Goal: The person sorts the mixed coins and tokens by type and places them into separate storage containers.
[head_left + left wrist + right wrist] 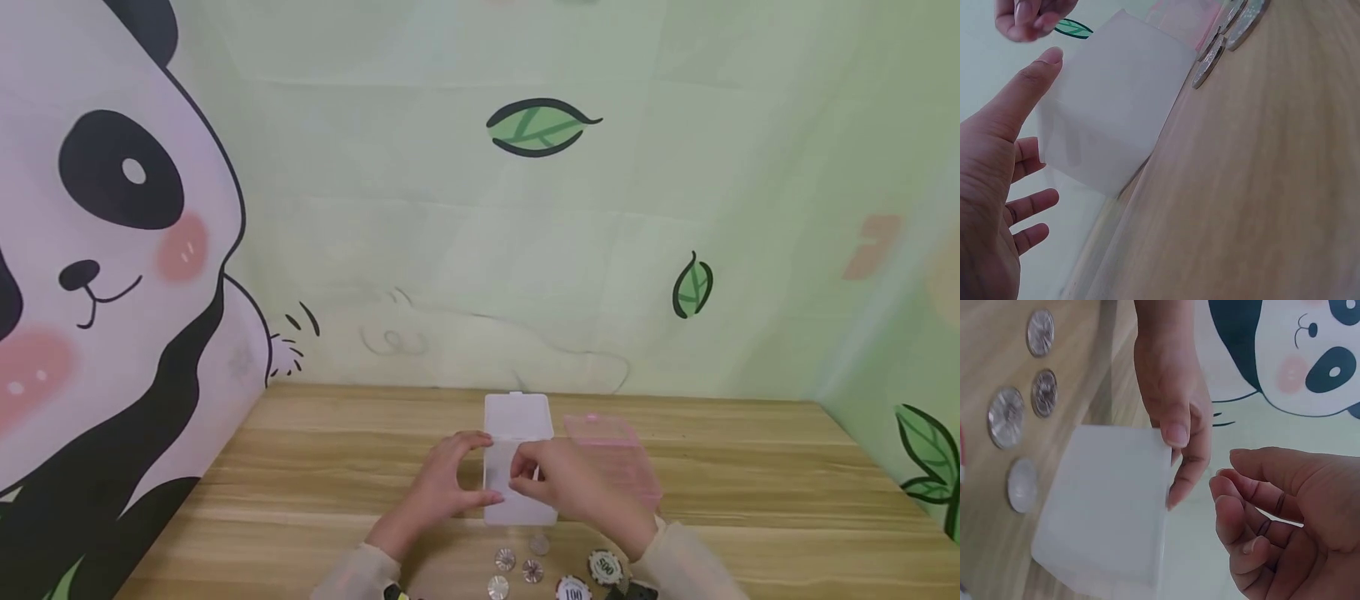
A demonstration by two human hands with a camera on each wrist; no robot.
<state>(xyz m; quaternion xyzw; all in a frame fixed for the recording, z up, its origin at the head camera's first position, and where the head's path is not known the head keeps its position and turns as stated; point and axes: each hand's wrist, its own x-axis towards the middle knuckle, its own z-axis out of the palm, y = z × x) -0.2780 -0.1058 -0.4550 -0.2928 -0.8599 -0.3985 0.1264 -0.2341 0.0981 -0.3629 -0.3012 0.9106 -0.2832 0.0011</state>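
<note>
Poker chips and silver discs in front of white box on table; right hand, fingers curled, above box; left hand, fingers spread, at box's left side; pink case right of box

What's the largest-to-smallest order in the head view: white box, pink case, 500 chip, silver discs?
1. White box and pink case: order unsure, as the case is partly hidden.
2. 500 chip.
3. Silver discs, much alike in size.
</note>
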